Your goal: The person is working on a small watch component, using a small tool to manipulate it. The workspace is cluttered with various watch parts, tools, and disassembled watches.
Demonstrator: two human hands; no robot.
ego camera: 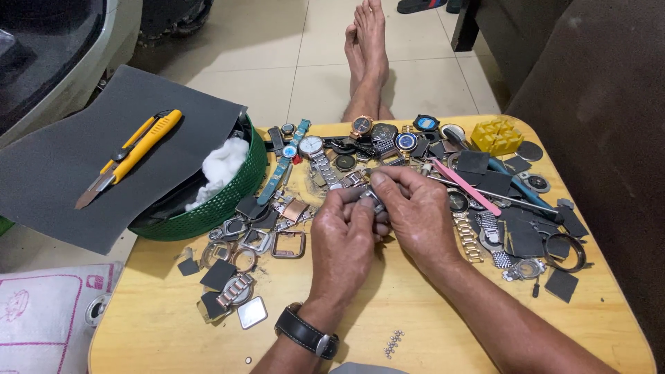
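Watch parts (pixel 485 201) crowd far tabletop (pixel 173 305); near edge bare.

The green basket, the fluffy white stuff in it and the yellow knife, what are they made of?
The green basket looks like moulded plastic: its wall is an even, slightly glossy lattice of slots. The white stuff looks like cotton wool, soft, clumpy and matt. The yellow knife seems to have a plastic body with a bare metal blade tip, dull grey. It lies on a dark grey sheet that looks like foam or rubber.

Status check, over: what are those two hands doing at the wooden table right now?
Left hand and right hand pinched together on a small metal watch part. Loose watches and watch cases crowd the table around them.
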